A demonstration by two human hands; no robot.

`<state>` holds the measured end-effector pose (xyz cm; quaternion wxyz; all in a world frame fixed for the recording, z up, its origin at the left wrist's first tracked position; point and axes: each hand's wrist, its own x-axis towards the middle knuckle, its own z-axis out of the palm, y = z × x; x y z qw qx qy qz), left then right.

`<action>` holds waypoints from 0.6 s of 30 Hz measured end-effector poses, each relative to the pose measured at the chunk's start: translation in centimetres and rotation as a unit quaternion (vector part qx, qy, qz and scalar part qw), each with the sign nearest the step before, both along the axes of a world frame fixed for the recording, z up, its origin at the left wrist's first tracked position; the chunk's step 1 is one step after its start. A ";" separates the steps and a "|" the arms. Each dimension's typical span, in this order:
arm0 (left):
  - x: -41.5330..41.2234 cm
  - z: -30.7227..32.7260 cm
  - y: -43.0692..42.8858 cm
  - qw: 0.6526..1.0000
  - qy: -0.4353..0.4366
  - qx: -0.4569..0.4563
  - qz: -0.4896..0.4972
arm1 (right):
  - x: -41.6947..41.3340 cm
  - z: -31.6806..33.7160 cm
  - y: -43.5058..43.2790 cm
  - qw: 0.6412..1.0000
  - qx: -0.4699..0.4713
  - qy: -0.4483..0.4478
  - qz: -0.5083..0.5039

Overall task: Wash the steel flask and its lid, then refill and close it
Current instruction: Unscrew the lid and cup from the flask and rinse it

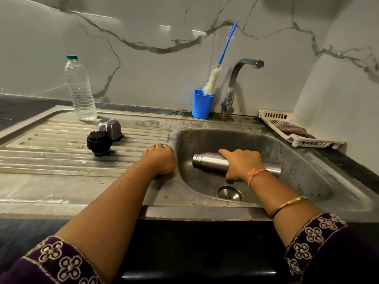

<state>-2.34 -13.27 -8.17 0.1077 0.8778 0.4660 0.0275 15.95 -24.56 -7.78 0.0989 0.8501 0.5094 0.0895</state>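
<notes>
Flask [211,162] lies sideways in sink [297,160] basin, right hand [242,162] wrapped round its middle. Left hand [162,158] sits curled on basin rim, apparently empty; lid [99,142] and cup [110,128] on drainboard [51,152].

Arms extended; left hand [162,160] fisted, right hand [242,165] gripping flask [209,161].

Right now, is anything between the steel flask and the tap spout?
Nothing visible does. The right hand grips the cylindrical steel flask sideways in the basin; only air separates it from the grey metal tap.
</notes>
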 end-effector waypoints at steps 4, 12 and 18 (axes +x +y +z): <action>0.0 0.0 0.0 1.000 -0.001 -0.002 0.004 | -0.2 -0.1 0.1 1.000 0.002 -0.015 0.007; -0.2 0.1 -0.3 1.000 -0.002 0.003 0.000 | -0.6 -0.7 0.3 0.998 0.005 -0.052 0.022; -0.2 0.0 -0.3 1.000 0.000 0.006 -0.002 | -0.8 -1.0 0.7 0.996 -0.012 -0.080 0.035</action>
